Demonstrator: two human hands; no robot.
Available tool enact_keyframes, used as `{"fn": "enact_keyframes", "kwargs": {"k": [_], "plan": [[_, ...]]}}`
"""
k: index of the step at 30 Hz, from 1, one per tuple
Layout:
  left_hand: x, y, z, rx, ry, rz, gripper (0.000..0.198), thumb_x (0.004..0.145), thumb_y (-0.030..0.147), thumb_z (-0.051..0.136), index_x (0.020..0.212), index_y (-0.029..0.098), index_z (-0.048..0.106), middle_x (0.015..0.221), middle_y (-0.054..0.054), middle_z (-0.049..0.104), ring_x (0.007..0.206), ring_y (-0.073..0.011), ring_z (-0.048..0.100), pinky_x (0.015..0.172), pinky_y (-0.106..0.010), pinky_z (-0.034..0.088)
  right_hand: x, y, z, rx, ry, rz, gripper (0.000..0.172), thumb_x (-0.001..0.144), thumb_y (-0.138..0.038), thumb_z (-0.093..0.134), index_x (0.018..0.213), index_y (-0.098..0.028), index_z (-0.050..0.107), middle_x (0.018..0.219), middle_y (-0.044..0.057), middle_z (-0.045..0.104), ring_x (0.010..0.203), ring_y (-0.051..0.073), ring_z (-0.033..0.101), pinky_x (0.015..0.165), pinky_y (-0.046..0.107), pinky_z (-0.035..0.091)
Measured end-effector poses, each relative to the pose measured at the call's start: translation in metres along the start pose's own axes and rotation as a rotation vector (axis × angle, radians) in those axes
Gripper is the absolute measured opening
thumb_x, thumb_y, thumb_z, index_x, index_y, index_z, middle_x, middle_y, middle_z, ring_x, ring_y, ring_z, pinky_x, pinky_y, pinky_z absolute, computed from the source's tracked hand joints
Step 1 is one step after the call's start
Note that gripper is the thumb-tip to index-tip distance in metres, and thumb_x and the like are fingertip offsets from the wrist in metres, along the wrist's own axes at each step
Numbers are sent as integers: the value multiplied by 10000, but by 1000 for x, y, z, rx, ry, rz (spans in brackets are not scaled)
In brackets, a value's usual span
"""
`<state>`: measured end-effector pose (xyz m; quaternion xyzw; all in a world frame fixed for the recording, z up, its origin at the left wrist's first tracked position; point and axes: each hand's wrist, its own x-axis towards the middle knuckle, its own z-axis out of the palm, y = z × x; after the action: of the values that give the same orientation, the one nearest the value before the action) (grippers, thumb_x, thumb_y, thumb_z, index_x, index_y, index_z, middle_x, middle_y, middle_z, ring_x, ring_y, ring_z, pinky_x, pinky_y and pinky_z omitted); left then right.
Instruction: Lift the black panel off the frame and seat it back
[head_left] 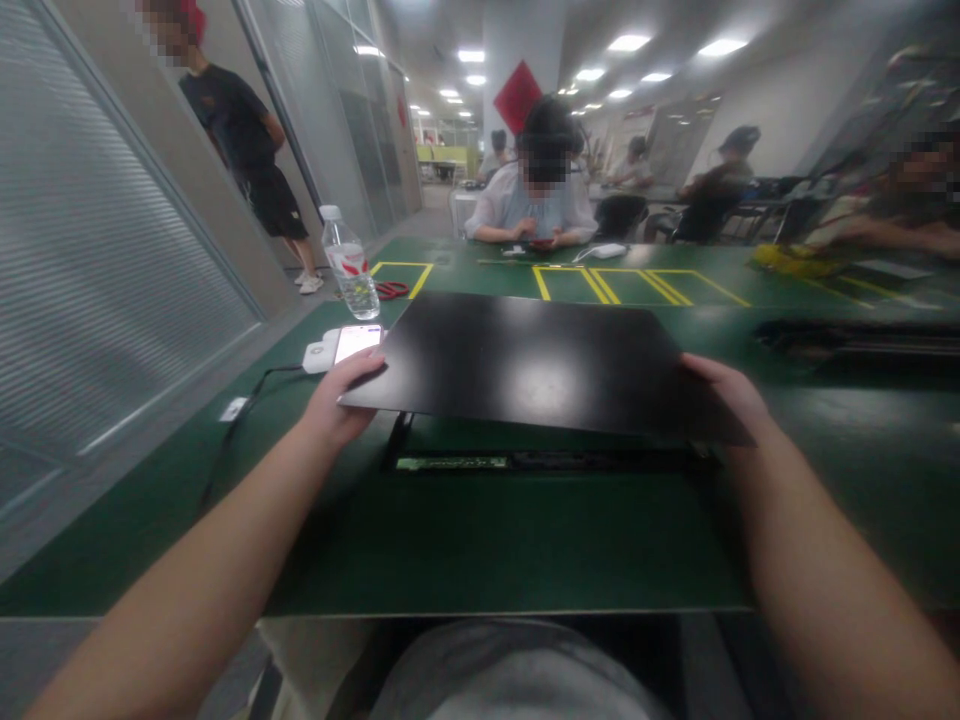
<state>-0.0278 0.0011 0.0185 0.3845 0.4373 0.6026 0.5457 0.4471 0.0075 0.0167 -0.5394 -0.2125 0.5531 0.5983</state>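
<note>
A thin, glossy black rectangular panel point(480, 360) is held up over the green table, ceiling light reflecting off its face. My left hand point(346, 400) grips its left edge, thumb on top and fingers beneath. On the opposite edge, my right hand point(731, 400) is closed the same way, its fingers mostly hidden under the panel. Below the panel lies a dark frame point(600, 459) with a greenish strip point(450, 463) along its near side; the panel covers most of it.
Left of the panel are a lit phone point(358, 343), a white power strip point(318, 356), a water bottle point(351, 268) and red-handled scissors point(391, 290). Dark parts point(862, 345) lie at the right. Yellow tape marks point(607, 285) cross the green table point(510, 550). A person point(536, 200) sits opposite.
</note>
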Motion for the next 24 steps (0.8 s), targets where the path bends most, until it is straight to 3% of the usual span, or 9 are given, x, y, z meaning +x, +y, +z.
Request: {"fn": "enact_keyframes", "kwargs": {"k": [3,6,9,15,19,24], "plan": [[-3,11,0,-39,68,15,189,709,195,782,898,191,793,829,-43,802,700,-227,744,594,-296,617,0,0,2,-112,-114,128,181,916,-188,582,981,-172,750,805,79,764,708,229,745,661,345,646],[-4,18,1,-57,95,19,175,721,182,770,895,200,778,797,-33,778,641,-219,713,514,-289,591,5,1,1,-137,-150,11,246,862,-128,588,1044,-174,747,860,78,782,705,186,740,603,264,609],[-4,17,2,-43,99,28,174,707,178,758,880,187,780,778,-32,768,605,-201,694,473,-263,557,9,3,0,-138,-98,-36,276,862,-135,600,1111,-162,716,899,123,791,732,205,757,584,265,600],[-4,5,8,31,45,91,241,616,201,806,851,151,796,716,-46,770,657,-205,722,583,-249,588,13,8,-3,-248,51,-115,278,874,-155,615,1138,-191,693,813,104,792,693,211,752,584,262,583],[-5,-4,8,92,5,57,294,571,224,865,846,166,779,708,-30,765,636,-200,713,587,-256,578,12,8,-4,-365,149,-182,178,893,-163,619,1046,-182,709,729,82,775,553,144,632,463,180,439],[-2,-14,2,145,-46,-3,286,621,260,891,870,192,767,710,-20,745,624,-209,703,592,-280,579,14,8,-4,-400,209,-211,86,882,-189,653,958,-185,693,664,73,741,481,110,490,398,165,317]]}}
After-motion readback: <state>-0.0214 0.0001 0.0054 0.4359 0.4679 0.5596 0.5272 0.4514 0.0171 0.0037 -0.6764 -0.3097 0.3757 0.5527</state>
